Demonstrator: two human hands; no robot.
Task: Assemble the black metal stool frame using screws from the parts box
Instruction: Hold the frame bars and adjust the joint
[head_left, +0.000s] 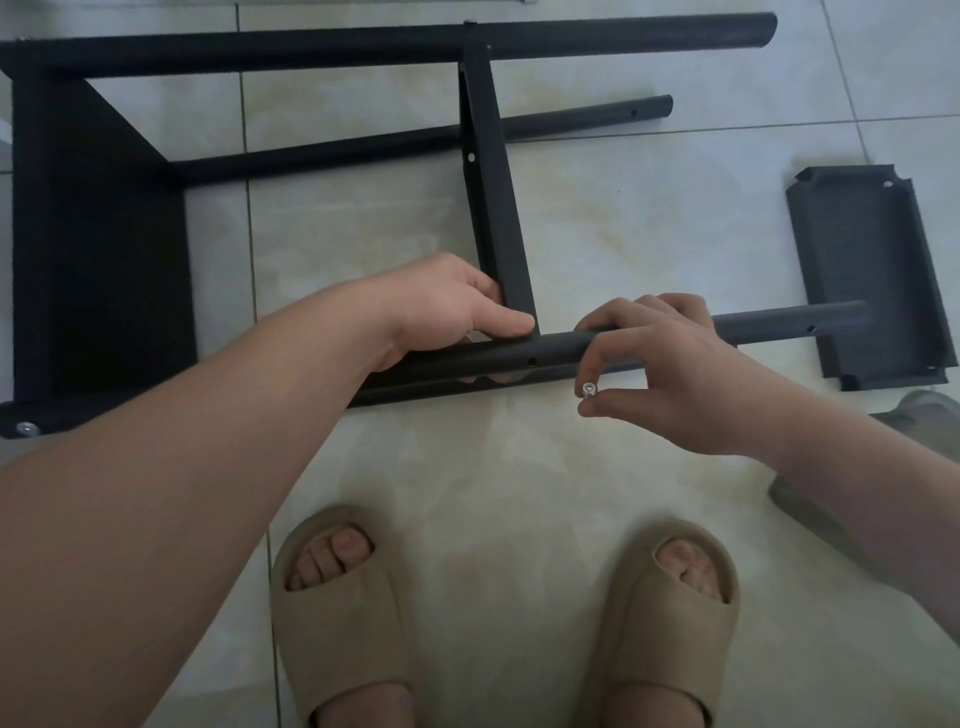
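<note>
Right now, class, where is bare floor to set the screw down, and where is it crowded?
Bare tile lies between the near tube and the slippers, and between the crossbar and the loose panel. Crowded at the joint, where the left hand grips the tube and the right hand pinches the screw.

Stool frame (98, 249) cut off at left edge; fingers of left hand (447, 306) mostly hidden behind near tube; screw (588, 388) in right hand (670, 374) too small to identify

Pale, glossy tiled floor (597, 218) with thin grey grout lines. Near the bottom edge, a tan open-toed left slide (337, 613) and right slide (675, 618), side by side, toes showing. At the right edge, a grey object (924, 415), unclear what.
</note>
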